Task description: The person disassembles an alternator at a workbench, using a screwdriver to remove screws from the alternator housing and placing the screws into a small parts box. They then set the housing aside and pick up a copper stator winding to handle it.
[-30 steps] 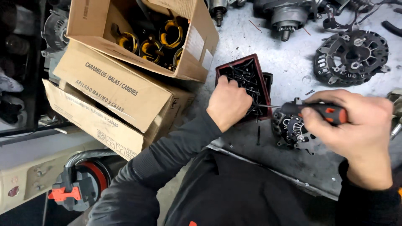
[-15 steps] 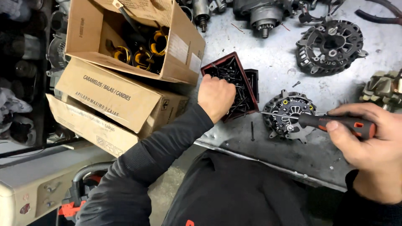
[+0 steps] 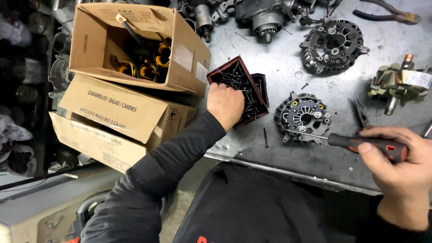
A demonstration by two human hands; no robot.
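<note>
Red-edged tray (image 3: 258, 85) of dark screws is lying under the left hand (image 3: 225, 104), fingers dipping in, grasp hidden; the right hand (image 3: 398, 164) is clenching a screwdriver (image 3: 366, 144), its tip touching the alternator part (image 3: 303, 118).

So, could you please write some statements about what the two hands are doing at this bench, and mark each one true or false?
1. The right hand holds a screwdriver. True.
2. The screwdriver tip points at the black round part. True.
3. The left hand holds pliers. False: it reaches into the red tray of screws.
4. The open cardboard box is empty. False: yellow and black parts lie inside.
5. The round part sits inside the tray. False: it lies on the metal bench.
</note>
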